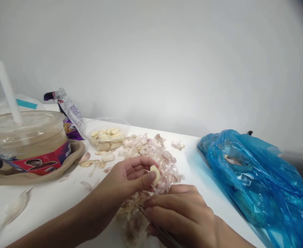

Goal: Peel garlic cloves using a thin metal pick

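My left hand [138, 175] pinches a pale peeled garlic clove [155, 175] between thumb and fingers, above a heap of garlic skins [164, 160]. Close by on the right, my right hand [183, 213] is closed around a knife [164, 232]; its thin metal edge runs down toward the bottom of the view, and its handle is hidden. Beneath both hands lie more papery skins and a blurred garlic bulb [134, 227]. Beyond my left hand, a clear plastic bowl [125, 125] contains several peeled cloves [105, 137].
Left stands a large iced drink cup [38, 144] with a white straw [8, 91], in a cardboard carrier [76, 151]. A purple snack packet [72, 127] leans behind it. Loose unpeeled cloves [85, 157] lie near the bowl. A blue plastic bag [257, 186] fills the right side; a wall stands behind.
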Available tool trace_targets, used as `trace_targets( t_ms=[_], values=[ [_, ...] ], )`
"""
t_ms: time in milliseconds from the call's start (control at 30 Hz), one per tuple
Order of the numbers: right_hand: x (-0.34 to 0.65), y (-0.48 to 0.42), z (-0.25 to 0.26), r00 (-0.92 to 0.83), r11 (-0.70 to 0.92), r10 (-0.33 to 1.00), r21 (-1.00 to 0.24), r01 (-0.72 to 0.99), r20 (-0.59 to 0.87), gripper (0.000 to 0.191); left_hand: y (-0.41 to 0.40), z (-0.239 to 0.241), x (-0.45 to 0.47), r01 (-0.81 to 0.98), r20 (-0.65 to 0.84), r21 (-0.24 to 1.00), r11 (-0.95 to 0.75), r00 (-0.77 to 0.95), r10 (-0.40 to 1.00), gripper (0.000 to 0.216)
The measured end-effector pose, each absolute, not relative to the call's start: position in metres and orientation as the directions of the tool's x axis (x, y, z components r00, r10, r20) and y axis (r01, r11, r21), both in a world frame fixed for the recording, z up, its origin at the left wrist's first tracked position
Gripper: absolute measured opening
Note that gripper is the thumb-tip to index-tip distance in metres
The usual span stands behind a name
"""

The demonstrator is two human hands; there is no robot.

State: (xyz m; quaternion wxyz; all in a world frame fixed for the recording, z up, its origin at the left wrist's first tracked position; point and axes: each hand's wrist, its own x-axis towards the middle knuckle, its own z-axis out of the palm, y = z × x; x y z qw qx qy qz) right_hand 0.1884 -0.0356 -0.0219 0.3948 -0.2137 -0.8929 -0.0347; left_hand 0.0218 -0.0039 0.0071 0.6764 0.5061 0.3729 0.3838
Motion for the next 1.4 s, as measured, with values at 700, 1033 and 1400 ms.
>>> trace_targets(
  t_ms=[700, 1033, 1400],
  values=[
    [0.186, -0.035, -0.011, -0.785, 0.908, 0.409, -0.120, 0.402, 0.464, 0.016, -0.005, 0.010, 0.024, -0.083, -0.139, 0.978, 0.192, 0.428, 0.893, 0.018],
    [0.185, -0.034, -0.013, -0.789, 0.910, 0.406, -0.121, 0.398, 0.461, 0.018, -0.005, 0.007, 0.024, -0.056, -0.169, 0.976, 0.208, 0.401, 0.901, 0.018],
    [0.186, -0.038, -0.009, -0.805, 0.905, 0.420, -0.121, 0.409, 0.419, 0.017, -0.004, 0.009, 0.025, -0.028, -0.193, 0.976, 0.215, 0.349, 0.917, 0.023]
  ],
)
